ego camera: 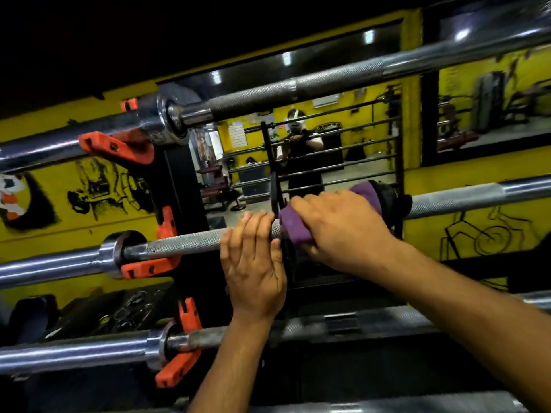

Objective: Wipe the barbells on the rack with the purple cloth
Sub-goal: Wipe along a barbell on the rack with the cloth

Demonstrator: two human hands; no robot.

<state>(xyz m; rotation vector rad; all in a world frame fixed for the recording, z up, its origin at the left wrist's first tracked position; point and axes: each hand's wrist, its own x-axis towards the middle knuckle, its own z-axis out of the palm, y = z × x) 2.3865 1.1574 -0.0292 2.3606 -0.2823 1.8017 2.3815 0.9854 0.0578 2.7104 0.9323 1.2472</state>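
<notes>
Fingers (301,201) of right hand (343,231) clamping purple cloth (293,228) around middle barbell (185,242) for rubbing, left hand (253,257) curled over bar, steadying.

head cam | tilted, close, faces barbell rack (190,180) | mirror (298,150) behind

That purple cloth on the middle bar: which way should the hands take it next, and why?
Probably slide the purple cloth rightward along the middle barbell. The right hand already wraps it around the shaft, the left hand steadies the bar right beside it on the left, and a long knurled stretch lies bare to the right.
</notes>
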